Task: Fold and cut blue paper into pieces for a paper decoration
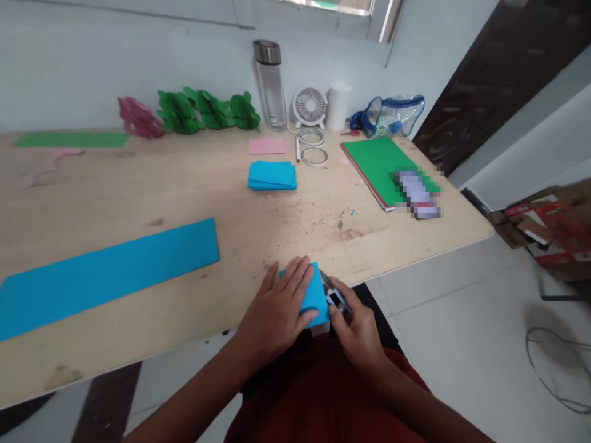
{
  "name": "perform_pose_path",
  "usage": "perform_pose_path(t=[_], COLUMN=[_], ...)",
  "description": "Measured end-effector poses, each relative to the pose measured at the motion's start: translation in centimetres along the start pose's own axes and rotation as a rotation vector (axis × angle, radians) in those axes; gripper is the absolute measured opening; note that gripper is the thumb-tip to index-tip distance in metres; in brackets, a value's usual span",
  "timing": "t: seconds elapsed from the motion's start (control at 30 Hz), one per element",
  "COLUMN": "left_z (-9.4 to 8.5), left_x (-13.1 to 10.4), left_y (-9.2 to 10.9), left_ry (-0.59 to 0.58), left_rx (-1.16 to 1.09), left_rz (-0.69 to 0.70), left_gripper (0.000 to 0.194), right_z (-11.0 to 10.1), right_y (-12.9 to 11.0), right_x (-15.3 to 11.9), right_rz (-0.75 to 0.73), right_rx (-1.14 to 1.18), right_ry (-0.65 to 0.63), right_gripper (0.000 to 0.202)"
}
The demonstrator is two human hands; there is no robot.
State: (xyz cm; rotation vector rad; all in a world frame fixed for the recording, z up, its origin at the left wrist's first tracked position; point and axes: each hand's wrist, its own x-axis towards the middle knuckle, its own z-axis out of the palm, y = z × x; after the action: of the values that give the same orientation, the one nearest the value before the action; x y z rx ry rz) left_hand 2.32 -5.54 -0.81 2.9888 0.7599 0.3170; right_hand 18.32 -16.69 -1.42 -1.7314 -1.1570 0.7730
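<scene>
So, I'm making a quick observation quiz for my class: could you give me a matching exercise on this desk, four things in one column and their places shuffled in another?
Things:
1. Scissors
2. Fan
3. Long blue strip
4. Pink card

Places:
A. Lying between the small blue stack and the wall
B. Reaching the left edge of the picture
C. In the right hand
D. Standing between the tall bottle and the white cylinder

Right pairs: 1-C, 2-D, 3-B, 4-A
</scene>
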Motion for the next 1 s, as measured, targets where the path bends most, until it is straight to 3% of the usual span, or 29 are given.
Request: perform_pose_path(t=[0.37, 0.57, 1.0], left_z=[-0.1, 0.1, 0.5], left_x=[0.0, 0.0, -0.3], left_y=[-0.2, 0.6, 0.8], left_ry=[0.022, 0.064, 0.02], left_rx=[0.01, 0.066, 0.054], left_rz=[0.039, -0.02, 0.012], left_gripper=[0.065, 0.058, 0.061], right_z=[0.5, 0.3, 0.5], right_y=[0.4, 0.1, 0.2], right_x=[0.5, 0.2, 0.1], right_rz=[0.005, 0.012, 0.013], right_rx=[0.023, 0.056, 0.065], right_ry=[0.04, 0.017, 0.021], right_gripper=[0.043, 0.043, 0.043])
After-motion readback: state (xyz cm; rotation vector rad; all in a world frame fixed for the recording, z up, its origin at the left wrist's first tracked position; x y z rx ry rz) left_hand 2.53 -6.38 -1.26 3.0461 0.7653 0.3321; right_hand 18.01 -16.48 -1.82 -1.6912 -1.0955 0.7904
